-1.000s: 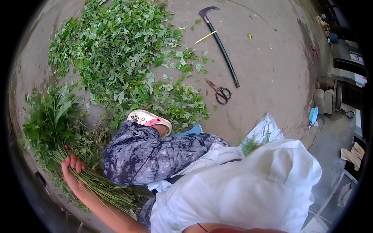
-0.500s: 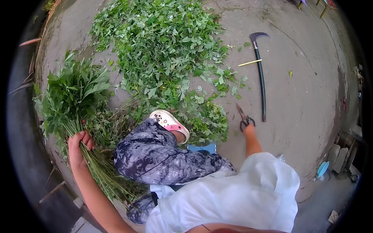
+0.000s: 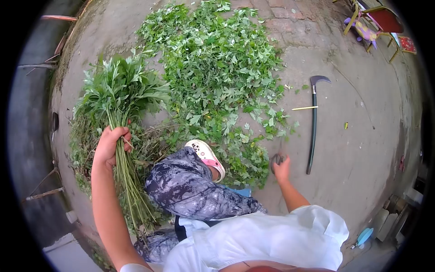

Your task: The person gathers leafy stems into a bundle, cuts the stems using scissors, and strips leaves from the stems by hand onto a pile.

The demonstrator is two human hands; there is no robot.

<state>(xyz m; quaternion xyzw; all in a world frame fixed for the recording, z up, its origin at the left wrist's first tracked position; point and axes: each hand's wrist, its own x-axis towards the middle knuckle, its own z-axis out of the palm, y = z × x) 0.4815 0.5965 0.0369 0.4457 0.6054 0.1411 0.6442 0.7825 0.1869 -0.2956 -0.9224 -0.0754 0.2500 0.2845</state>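
My left hand (image 3: 111,144) is wrapped round the stems of a bunch of leafy green plants (image 3: 120,88). The leaves fan out above the fist, and the long bare stems hang down past my knee. In my right hand (image 3: 282,169) is a pair of scissors (image 3: 275,160), its handles in my fingers and its blades blurred, pointing away from me. The scissors are at the right edge of a broad pile of cut green leaves (image 3: 222,68). Under and beside the held bunch lies a heap of thin stems (image 3: 152,138).
A long-handled sickle (image 3: 313,127) lies on the concrete to the right, a thin yellow stick (image 3: 304,108) across it. My foot in a white-and-pink clog (image 3: 204,154) rests against the leaf pile. Chairs (image 3: 385,20) stand at top right; a light-blue object (image 3: 364,236) lies lower right.
The view has shifted, so the ground things sit lower and further right. My right hand has lifted the scissors and brought them nearer the leaf pile. My left hand still grips the bunch, now more upright.
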